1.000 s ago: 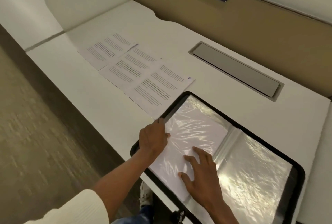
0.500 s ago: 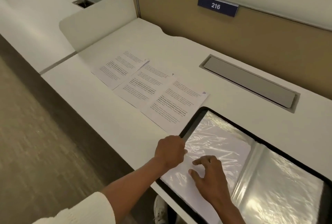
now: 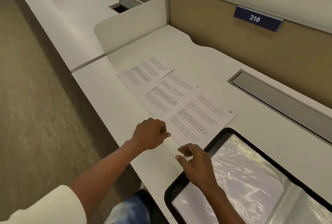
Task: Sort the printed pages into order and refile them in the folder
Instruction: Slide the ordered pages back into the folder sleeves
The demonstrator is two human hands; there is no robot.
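Observation:
Three printed pages lie in an overlapping row on the white desk: the farthest page, a page marked 9, and the nearest page marked 10. The black folder lies open at the lower right, with a white sheet inside its left plastic sleeve. My left hand is curled into a fist, its thumb tip at the near left edge of page 10. My right hand hovers with loosely bent fingers over the folder's near left corner, holding nothing.
A grey cable-tray lid is set into the desk behind the folder. A white divider panel stands at the desk's left end, below a tan wall with a 216 sign. The desk's front edge drops to carpet on the left.
Both hands have left the folder's left sleeve and moved up and left toward page 10. The view has swung right, pushing the folder toward the lower right corner.

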